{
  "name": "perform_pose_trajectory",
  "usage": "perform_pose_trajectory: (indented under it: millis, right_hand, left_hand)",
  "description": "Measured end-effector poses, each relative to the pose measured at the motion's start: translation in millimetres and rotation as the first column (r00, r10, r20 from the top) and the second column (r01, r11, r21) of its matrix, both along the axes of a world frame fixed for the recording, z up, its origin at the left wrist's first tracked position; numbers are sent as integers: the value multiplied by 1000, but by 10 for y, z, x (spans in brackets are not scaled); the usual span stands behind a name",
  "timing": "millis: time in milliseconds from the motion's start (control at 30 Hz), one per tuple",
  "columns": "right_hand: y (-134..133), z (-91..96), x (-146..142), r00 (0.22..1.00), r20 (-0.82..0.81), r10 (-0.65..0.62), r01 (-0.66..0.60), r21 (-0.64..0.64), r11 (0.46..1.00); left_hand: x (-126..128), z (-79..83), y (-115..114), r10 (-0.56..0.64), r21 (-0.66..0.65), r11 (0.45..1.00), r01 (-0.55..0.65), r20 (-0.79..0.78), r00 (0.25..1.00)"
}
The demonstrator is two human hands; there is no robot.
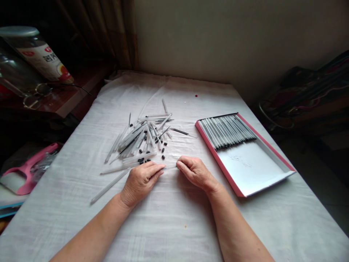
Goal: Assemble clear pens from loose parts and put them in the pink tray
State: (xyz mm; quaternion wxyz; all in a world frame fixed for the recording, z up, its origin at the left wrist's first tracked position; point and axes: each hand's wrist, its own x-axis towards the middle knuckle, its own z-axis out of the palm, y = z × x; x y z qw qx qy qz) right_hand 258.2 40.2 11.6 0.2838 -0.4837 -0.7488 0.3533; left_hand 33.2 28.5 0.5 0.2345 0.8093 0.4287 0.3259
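We pinch a slim translucent pen barrel [170, 167] at 12 o'clock over the creased, cloth-covered counter [163, 225], our left hand [142, 181] gripping its left end, our right hand [194, 173] its right. At 2 o'clock, 1 dense row of black-ended pens [231, 131] fills the far part of a shallow pink-edged box [221, 163], so we judge the work partly done; at 11 o'clock, loose tubes [133, 136], thin refills [179, 131] and stubby black plugs [163, 157] remain jumbled

left hand [143, 179] and right hand [194, 171] pinching a clear tube [171, 167], messy pile of pen parts [140, 137] to the left, pink-sided box [255, 169] sitting right.
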Motion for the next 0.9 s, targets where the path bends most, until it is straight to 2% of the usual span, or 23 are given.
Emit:
perform_pose_trajectory:
  millis: [233,333,467,567,700,833,900]
  right_hand:
    - [6,-85,-42,997,-25,-70,68,-70,995]
    - [1,-100,3,984,-160,-78,52,-165,985]
    - [0,-96,43,921,-374,-110,-7,-298,954]
    - [9,-90,26,893,-425,-148,0,-330,944]
    - [29,-92,16,873,-433,-224,72,-340,938]
    - [50,-98,61,798,-491,-349,198,-334,922]
    - [56,-93,74,786,-496,-370,229,-322,919]
  left_hand:
    - [11,-17,-11,-21,39,999,21,13,1000]
    - [9,-19,-4,-2,35,999,1,50,999]
    - [11,-11,7,19,40,999,-22,64,998]
    - [19,7,10,21,42,999,-23,50,999]
    - [18,16,7,33,12,999,-33,30,999]
    - [-4,-12,18,63,-5,998,-63,-11,998]
    - [-15,-28,29,82,3,997,-82,-11,997]
